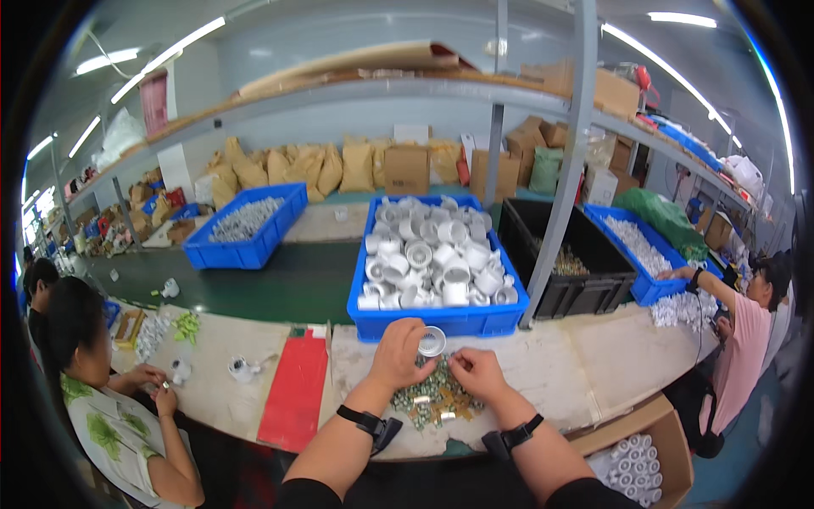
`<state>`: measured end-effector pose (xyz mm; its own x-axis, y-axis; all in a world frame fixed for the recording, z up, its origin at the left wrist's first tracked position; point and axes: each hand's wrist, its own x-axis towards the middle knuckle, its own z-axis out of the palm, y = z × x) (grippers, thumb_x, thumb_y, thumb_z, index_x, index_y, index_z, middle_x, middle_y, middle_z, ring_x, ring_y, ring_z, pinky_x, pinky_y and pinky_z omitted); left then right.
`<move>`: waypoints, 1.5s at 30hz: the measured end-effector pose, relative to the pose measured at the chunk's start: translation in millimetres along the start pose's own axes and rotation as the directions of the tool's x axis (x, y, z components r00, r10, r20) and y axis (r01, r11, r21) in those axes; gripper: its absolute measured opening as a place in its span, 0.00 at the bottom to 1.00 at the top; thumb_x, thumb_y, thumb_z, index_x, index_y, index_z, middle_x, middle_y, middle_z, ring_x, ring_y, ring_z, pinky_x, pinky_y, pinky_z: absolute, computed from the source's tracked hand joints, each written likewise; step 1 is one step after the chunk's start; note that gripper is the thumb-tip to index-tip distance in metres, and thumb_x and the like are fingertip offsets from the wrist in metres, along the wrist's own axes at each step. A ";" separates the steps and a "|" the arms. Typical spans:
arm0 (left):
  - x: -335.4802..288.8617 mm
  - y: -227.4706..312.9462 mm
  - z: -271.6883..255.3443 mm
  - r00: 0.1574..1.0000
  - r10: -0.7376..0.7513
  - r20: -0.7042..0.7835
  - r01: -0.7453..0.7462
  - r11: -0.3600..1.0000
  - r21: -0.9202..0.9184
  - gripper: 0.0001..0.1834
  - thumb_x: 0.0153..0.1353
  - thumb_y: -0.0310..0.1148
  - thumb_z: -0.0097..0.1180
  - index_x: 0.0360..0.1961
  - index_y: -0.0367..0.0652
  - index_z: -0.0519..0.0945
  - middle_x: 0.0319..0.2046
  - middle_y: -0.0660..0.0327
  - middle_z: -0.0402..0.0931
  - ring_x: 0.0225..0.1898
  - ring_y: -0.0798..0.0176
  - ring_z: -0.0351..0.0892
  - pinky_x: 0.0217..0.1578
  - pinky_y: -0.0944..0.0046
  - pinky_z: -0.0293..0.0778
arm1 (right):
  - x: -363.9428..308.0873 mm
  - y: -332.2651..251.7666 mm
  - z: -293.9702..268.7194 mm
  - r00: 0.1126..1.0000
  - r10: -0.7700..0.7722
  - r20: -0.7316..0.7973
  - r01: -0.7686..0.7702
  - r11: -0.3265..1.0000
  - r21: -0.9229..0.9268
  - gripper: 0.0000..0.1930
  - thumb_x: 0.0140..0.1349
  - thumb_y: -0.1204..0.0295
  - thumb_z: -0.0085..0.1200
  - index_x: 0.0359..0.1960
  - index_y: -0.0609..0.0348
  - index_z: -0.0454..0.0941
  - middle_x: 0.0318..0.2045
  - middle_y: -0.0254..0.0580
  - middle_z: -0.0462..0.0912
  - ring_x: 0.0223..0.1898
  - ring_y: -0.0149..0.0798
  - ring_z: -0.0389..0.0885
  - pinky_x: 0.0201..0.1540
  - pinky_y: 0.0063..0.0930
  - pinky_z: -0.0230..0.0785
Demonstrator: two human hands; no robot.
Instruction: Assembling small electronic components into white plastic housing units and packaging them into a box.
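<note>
The left hand [398, 349] is curled around a small white round fitting [432, 341], pinching it between thumb and fingertips just in front of the big blue crate [441, 321] that stands at the middle of the table [551, 365]. The right hand [476, 371] sits just beside the fitting, to its right and a little nearer the person, with its fingers pressed together on something very small; what it pinches is too tiny to make out. Directly below both hands, nearer the person than the blue crate, lies a loose heap of small metal parts [432, 399], brass and silver in colour, spread on the worn paper covering of the table. The blue crate itself is filled with white round fittings like the one held. To the right of that crate stands a black crate [568, 293] with a few small parts inside, and beyond it another blue bin [640, 288] holding white pieces, into which a person in a pink shirt [746, 339] reaches. Left of the central crate, farther back on a green surface, sits a second blue crate [246, 225] of grey parts. A red sheet [297, 390] lies on the table left of the hands, and another person [110, 399] works at the far left.
</note>
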<state>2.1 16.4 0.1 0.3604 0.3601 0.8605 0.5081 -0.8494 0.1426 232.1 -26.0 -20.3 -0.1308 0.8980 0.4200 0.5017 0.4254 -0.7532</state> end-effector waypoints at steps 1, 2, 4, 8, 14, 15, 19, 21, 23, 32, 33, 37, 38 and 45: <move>4.3 3.9 -1.6 0.983 -0.125 0.136 0.144 0.980 -0.137 0.36 0.50 0.34 0.75 0.60 0.35 0.74 0.55 0.42 0.77 0.54 0.33 0.80 0.54 0.44 0.79 | 0.8 -4.9 -0.6 1.000 -0.020 -0.004 0.020 1.000 0.021 0.09 0.68 0.69 0.66 0.36 0.62 0.86 0.24 0.47 0.86 0.23 0.37 0.84 0.29 0.33 0.75; 1.2 2.8 1.3 0.957 -0.211 0.201 0.240 0.962 -0.131 0.38 0.51 0.36 0.75 0.62 0.37 0.74 0.54 0.43 0.77 0.51 0.35 0.82 0.48 0.46 0.81 | 2.4 -7.3 0.9 1.000 -0.024 -0.001 0.024 0.997 0.078 0.07 0.68 0.72 0.66 0.40 0.64 0.86 0.24 0.43 0.86 0.24 0.32 0.84 0.29 0.29 0.74; 10.0 6.4 -1.9 0.928 -0.211 0.306 0.246 0.966 -0.080 0.39 0.52 0.38 0.76 0.64 0.39 0.74 0.54 0.47 0.78 0.46 0.38 0.85 0.42 0.46 0.83 | 3.7 -1.0 0.4 0.998 0.029 -0.049 -0.022 0.990 0.138 0.13 0.67 0.73 0.67 0.50 0.65 0.84 0.27 0.37 0.85 0.23 0.26 0.80 0.28 0.24 0.72; 2.6 5.4 6.0 0.915 -0.246 0.321 0.317 0.929 -0.191 0.41 0.51 0.42 0.79 0.65 0.44 0.74 0.52 0.51 0.79 0.45 0.40 0.86 0.42 0.46 0.83 | 5.6 2.6 -3.4 0.999 0.020 -0.045 -0.013 0.987 0.159 0.24 0.65 0.74 0.68 0.62 0.65 0.78 0.33 0.37 0.84 0.23 0.23 0.77 0.28 0.22 0.70; -5.6 1.3 10.3 0.890 -0.323 0.321 0.396 0.898 -0.193 0.40 0.51 0.42 0.80 0.63 0.43 0.76 0.55 0.53 0.79 0.48 0.41 0.86 0.45 0.49 0.84 | 1.5 -6.5 -4.7 0.998 -0.016 0.062 0.012 0.998 0.066 0.37 0.64 0.71 0.70 0.73 0.64 0.67 0.37 0.39 0.84 0.24 0.27 0.78 0.28 0.23 0.71; -3.6 2.6 8.7 0.868 -0.348 0.353 0.419 0.896 -0.149 0.39 0.52 0.41 0.80 0.63 0.44 0.76 0.56 0.53 0.79 0.49 0.41 0.86 0.46 0.48 0.84 | 0.6 -4.9 -3.9 0.998 0.021 0.060 -0.024 0.998 0.050 0.38 0.64 0.70 0.70 0.74 0.64 0.66 0.38 0.39 0.84 0.24 0.27 0.78 0.29 0.23 0.72; -7.8 -6.0 12.4 0.860 -0.426 0.279 0.455 0.890 -0.044 0.40 0.52 0.43 0.80 0.63 0.44 0.75 0.57 0.52 0.78 0.49 0.41 0.86 0.47 0.47 0.83 | 1.9 -0.4 -0.3 0.997 0.066 0.031 -0.068 0.995 0.066 0.30 0.66 0.72 0.68 0.67 0.67 0.71 0.34 0.39 0.85 0.23 0.27 0.77 0.28 0.24 0.71; -6.4 -8.1 13.7 0.856 -0.440 0.274 0.467 0.884 -0.040 0.40 0.52 0.44 0.80 0.63 0.44 0.74 0.57 0.51 0.78 0.49 0.41 0.86 0.47 0.47 0.83 | 3.4 5.1 0.1 0.998 0.056 -0.022 -0.054 0.995 0.088 0.19 0.67 0.73 0.66 0.58 0.68 0.80 0.29 0.37 0.84 0.22 0.25 0.77 0.28 0.24 0.70; -6.5 -8.5 15.7 0.825 -0.491 0.278 0.519 0.854 -0.032 0.40 0.53 0.47 0.80 0.63 0.44 0.74 0.56 0.52 0.79 0.50 0.42 0.86 0.47 0.48 0.83 | 4.1 7.7 -0.4 0.997 0.074 -0.008 -0.073 0.995 0.061 0.16 0.67 0.73 0.67 0.53 0.67 0.82 0.27 0.37 0.84 0.23 0.25 0.77 0.28 0.24 0.71; -7.4 -8.1 14.5 0.762 -0.546 0.348 0.597 0.801 -0.052 0.37 0.58 0.56 0.76 0.59 0.43 0.77 0.55 0.47 0.84 0.49 0.40 0.88 0.46 0.46 0.84 | 0.1 0.9 -0.9 0.996 0.086 0.036 -0.087 0.996 0.011 0.08 0.68 0.73 0.66 0.40 0.66 0.87 0.26 0.42 0.88 0.25 0.30 0.83 0.32 0.27 0.77; -7.3 -7.7 14.1 0.762 -0.547 0.348 0.597 0.801 -0.050 0.37 0.58 0.56 0.76 0.59 0.43 0.77 0.55 0.47 0.84 0.49 0.40 0.88 0.46 0.46 0.84 | 0.1 -1.9 -1.5 0.995 0.086 0.048 -0.086 0.996 0.001 0.07 0.68 0.73 0.65 0.40 0.66 0.87 0.26 0.43 0.89 0.25 0.31 0.84 0.32 0.28 0.77; -5.0 -7.6 13.1 0.771 -0.537 0.342 0.584 0.810 -0.046 0.28 0.64 0.56 0.71 0.50 0.42 0.83 0.37 0.46 0.88 0.38 0.42 0.89 0.39 0.48 0.83 | -0.6 -6.1 -3.2 0.994 0.088 0.058 -0.089 0.996 0.006 0.08 0.68 0.72 0.65 0.40 0.66 0.87 0.26 0.45 0.88 0.25 0.32 0.84 0.32 0.29 0.77; -4.4 -8.4 13.1 0.749 -0.547 0.374 0.604 0.795 -0.049 0.27 0.66 0.57 0.68 0.47 0.42 0.84 0.32 0.47 0.88 0.36 0.41 0.89 0.37 0.48 0.83 | -0.4 -6.2 -3.9 0.995 0.076 0.065 -0.075 0.997 -0.017 0.08 0.68 0.72 0.65 0.39 0.66 0.87 0.25 0.45 0.88 0.24 0.33 0.84 0.32 0.30 0.77; -5.3 -9.8 12.8 0.795 -0.500 0.344 0.544 0.838 -0.040 0.28 0.68 0.60 0.64 0.42 0.41 0.85 0.27 0.47 0.87 0.32 0.38 0.88 0.35 0.43 0.83 | -0.1 -6.6 -4.3 0.995 0.044 0.094 -0.040 0.998 -0.046 0.07 0.67 0.72 0.64 0.38 0.64 0.87 0.25 0.45 0.87 0.23 0.37 0.83 0.31 0.32 0.75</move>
<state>5.2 27.7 -12.1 0.3019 0.8433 0.4446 0.5909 -0.5315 0.6070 232.5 -29.4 -13.2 -0.1879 0.9226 0.3370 0.5453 0.3833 -0.7454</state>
